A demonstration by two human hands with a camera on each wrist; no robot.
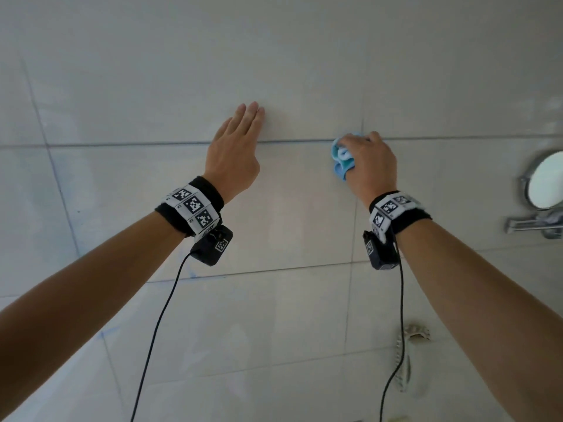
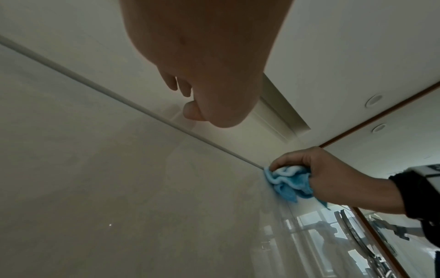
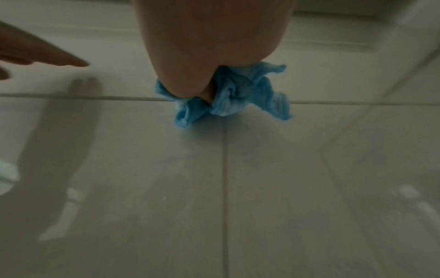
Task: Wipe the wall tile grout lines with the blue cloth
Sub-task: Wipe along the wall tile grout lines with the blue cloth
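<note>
My right hand (image 1: pixel 370 161) grips a bunched blue cloth (image 1: pixel 342 158) and presses it against the pale tiled wall, right where a horizontal grout line (image 1: pixel 152 144) meets a vertical grout line (image 1: pixel 362 95). The cloth (image 2: pixel 289 181) shows crumpled under the fingers in the left wrist view, and bunched (image 3: pixel 228 97) over the grout crossing in the right wrist view. My left hand (image 1: pixel 240 138) rests flat on the wall to the left, fingers straight and together, across the same horizontal line. It holds nothing.
A round chrome mirror (image 1: pixel 545 179) on a metal arm sticks out from the wall at the right. A metal fitting (image 1: pixel 409 354) hangs lower right. Wrist-camera cables dangle below both forearms. More grout lines (image 1: pixel 243 272) run below the hands.
</note>
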